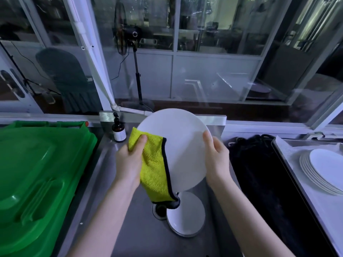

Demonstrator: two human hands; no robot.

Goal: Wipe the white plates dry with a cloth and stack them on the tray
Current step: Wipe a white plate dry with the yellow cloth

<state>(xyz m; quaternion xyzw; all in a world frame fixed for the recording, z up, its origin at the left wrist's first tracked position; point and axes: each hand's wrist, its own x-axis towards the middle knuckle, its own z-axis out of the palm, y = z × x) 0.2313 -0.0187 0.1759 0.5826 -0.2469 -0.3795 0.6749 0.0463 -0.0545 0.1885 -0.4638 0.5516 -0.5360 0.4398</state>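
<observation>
A white plate is held tilted up above the steel sink. My right hand grips its right edge, thumb on the face. My left hand grips a yellow cloth with black trim against the plate's left edge, and the cloth's tail hangs down over the sink. Below, a few more white plates lie stacked in the sink beside the drain. A stack of several white plates sits on the lined metal tray at the right.
A green plastic bin lid fills the left side. A brown pump bottle stands at the sink's back left corner. A black mesh object lies between sink and tray. Glass windows run behind the counter.
</observation>
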